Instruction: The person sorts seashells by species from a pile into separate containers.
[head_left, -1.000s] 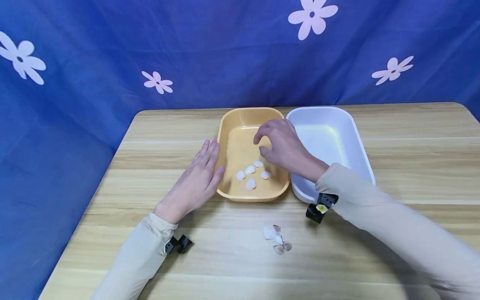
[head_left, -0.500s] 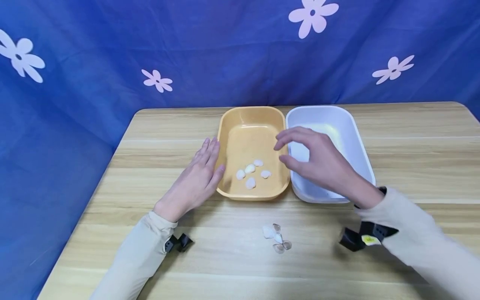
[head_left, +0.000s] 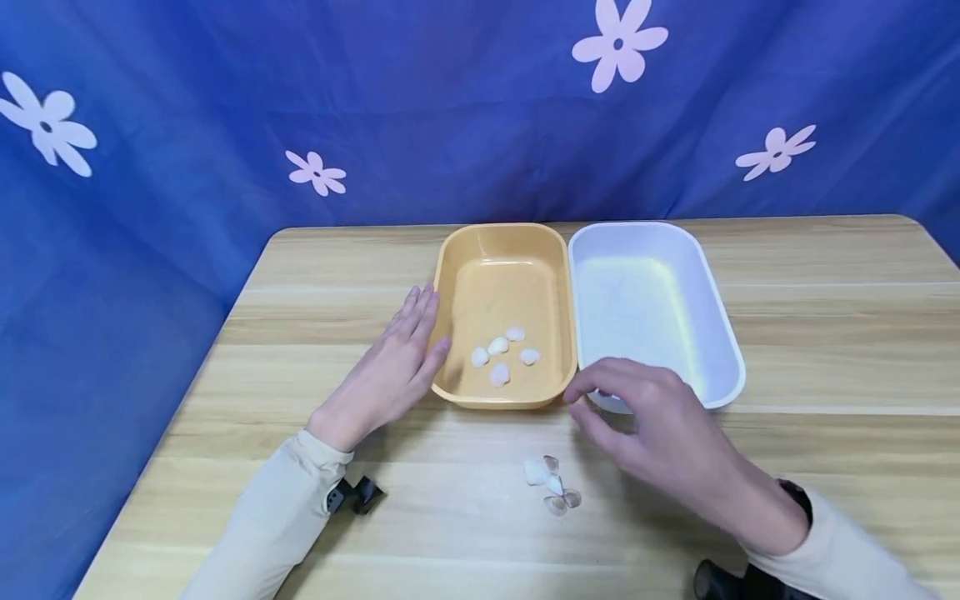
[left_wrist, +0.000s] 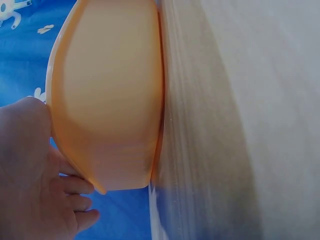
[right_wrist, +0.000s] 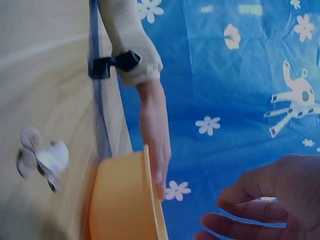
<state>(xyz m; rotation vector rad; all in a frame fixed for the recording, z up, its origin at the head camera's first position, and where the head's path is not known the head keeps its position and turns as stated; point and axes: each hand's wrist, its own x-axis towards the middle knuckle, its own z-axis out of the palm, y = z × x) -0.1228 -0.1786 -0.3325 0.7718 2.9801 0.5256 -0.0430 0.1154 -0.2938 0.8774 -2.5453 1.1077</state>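
My left hand rests along the left rim of an orange-tan plastic tray, its fingers straight. Several small white seashells lie in the front half of that tray. My right hand, fingers loosely bent and thumb apart from them, hovers over the front edge of a white tray, near the tan tray's front right corner. Nothing shows between its fingertips in the right wrist view. In front of the trays, a small cluster of shells, some white and some brownish, lies on the table.
The two trays stand side by side towards the back of a wood-grain table. Behind the table hangs a blue curtain with white flowers. A black wrist camera sits at the left cuff, close to the tabletop.
My right hand has moved from over the tan tray to the right and then towards the front, past the white tray's near edge. The left hand and the shells stay where they were.
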